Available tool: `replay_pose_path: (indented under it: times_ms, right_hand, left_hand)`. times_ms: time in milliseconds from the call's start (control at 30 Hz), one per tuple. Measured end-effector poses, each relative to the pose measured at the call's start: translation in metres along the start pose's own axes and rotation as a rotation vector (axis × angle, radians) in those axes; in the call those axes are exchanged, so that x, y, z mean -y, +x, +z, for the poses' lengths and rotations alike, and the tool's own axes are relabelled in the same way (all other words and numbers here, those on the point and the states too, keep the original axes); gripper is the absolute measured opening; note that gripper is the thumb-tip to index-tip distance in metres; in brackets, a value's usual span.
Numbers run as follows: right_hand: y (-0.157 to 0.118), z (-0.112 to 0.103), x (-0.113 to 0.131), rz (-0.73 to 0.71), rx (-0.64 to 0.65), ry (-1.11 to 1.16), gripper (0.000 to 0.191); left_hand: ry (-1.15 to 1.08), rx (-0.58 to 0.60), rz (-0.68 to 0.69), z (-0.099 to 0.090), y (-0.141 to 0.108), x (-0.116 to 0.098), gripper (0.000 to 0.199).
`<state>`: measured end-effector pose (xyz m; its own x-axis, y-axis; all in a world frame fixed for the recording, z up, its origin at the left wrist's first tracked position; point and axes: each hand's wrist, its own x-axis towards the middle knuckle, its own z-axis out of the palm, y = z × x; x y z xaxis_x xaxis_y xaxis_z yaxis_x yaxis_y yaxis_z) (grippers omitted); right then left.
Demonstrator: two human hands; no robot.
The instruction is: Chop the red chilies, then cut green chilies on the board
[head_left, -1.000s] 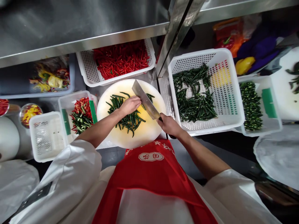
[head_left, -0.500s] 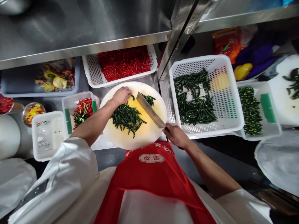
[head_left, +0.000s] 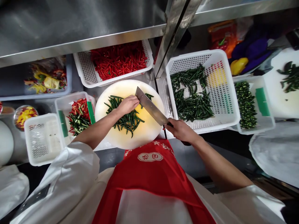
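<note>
A round white cutting board (head_left: 149,133) with yellow stains lies in front of me, bearing a pile of green chilies (head_left: 129,123). My right hand (head_left: 181,129) is wrapped round the dark handle of a cleaver (head_left: 151,107), whose wide blade slants up and left over the board. Close to the blade's far end, my left hand (head_left: 129,104) has its fingers pressed together on a green chili (head_left: 141,106), partly hidden by the fingertips. A few green pieces (head_left: 149,96) lie beyond the blade.
Behind the board is a basket of red chilies (head_left: 121,60); a basket of green chilies (head_left: 203,126) is to the right. Tubs of cut chilies (head_left: 78,116) (head_left: 245,105) flank them. A small white basket (head_left: 54,137) sits left. A steel shelf edge (head_left: 84,42) crosses above.
My left hand has moved right and nearer to me, over the pile and beside the blade. The head view has shifted slightly; my right hand still grips the cleaver.
</note>
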<state>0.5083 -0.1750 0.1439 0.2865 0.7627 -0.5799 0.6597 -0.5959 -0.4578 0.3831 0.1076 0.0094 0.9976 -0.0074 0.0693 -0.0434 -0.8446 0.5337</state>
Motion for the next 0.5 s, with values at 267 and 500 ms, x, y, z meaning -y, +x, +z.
replay_pose_path:
  times_ms: [267, 500]
  right_hand:
    - [0.016, -0.010, 0.006, 0.065, 0.121, 0.010, 0.016]
    - [0.065, 0.025, 0.016, 0.036, -0.050, 0.080, 0.018]
  left_hand:
    - [-0.029, -0.004, 0.004, 0.000, -0.010, 0.007, 0.030]
    - [-0.072, -0.013, -0.005, 0.000, -0.017, 0.000, 0.030]
